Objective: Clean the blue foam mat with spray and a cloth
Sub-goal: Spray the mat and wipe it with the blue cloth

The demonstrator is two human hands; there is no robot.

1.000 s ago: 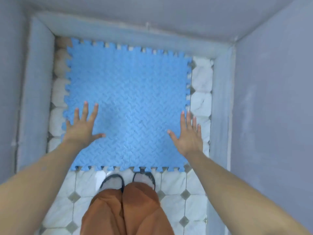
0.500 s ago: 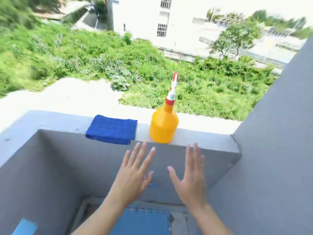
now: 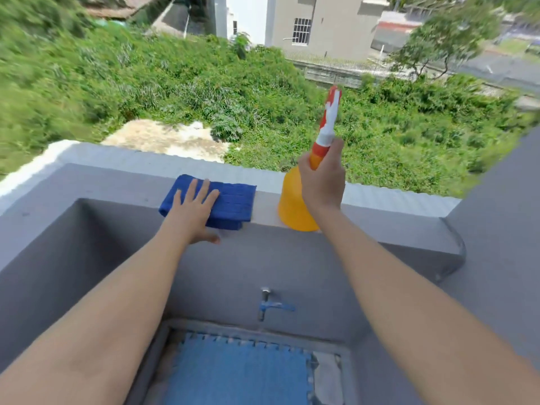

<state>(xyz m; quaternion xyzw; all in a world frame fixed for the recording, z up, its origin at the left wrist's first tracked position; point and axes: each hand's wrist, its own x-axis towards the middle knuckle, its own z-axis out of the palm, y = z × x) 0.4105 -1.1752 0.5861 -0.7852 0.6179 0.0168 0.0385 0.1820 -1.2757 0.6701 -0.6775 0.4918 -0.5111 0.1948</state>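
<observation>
Lettering or branding is not showing legibly on any item in view. Right hand point(image 3: 321, 182) is wrapping closed around the neck of the orange spray bottle point(image 3: 293, 204), just under its white and red trigger head; the bottle is standing upright on the grey parapet ledge point(image 3: 388, 206). Left hand point(image 3: 194, 211) is lying flat with fingers spread on the folded blue cloth point(image 3: 233, 200), thumb hanging below the ledge edge against the wall face; it is pressing, not gripping. Cloth is sitting on the same ledge, just beside the bottle but apart from it, its near edge overhanging the inner lip slightly.

Blue foam mat point(image 3: 239, 372) is lying on the floor below, between both forearms, its toothed edge close to the foot of the wall, with pale tile showing along its right side. Blue-handled tap point(image 3: 270, 304) is projecting from the wall above the mat. Grey wall point(image 3: 496, 229) is closing the right side. Beyond the ledge, green vegetation point(image 3: 175, 92) is dropping away toward buildings.
</observation>
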